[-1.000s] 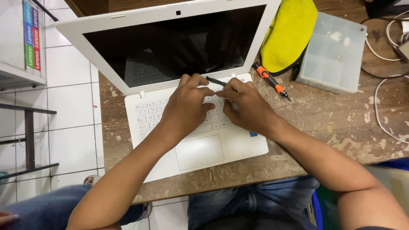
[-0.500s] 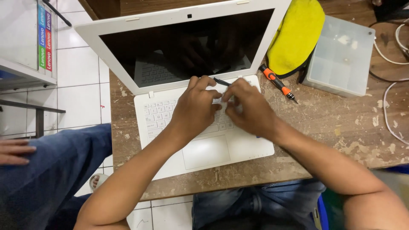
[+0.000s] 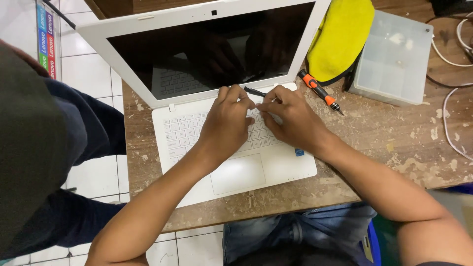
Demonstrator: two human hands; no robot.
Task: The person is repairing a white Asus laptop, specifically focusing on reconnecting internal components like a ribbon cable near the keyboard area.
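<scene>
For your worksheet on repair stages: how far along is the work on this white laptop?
Done: the laptop lies open, screen dark. In hand: left hand and right hand meet at the keyboard's top row, with a thin black tool there. The keys look all in place; the orange screwdriver lies unused alongside.

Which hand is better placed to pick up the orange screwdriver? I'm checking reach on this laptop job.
Probably the right hand: it rests on the keyboard nearest the orange screwdriver. The left hand lies farther away, on the other side.

Toward the tabletop's (image 3: 374,143) far right corner lie a yellow cloth (image 3: 340,37), a clear plastic organiser box (image 3: 394,59), an orange screwdriver (image 3: 319,91) and white cables (image 3: 451,118).
</scene>
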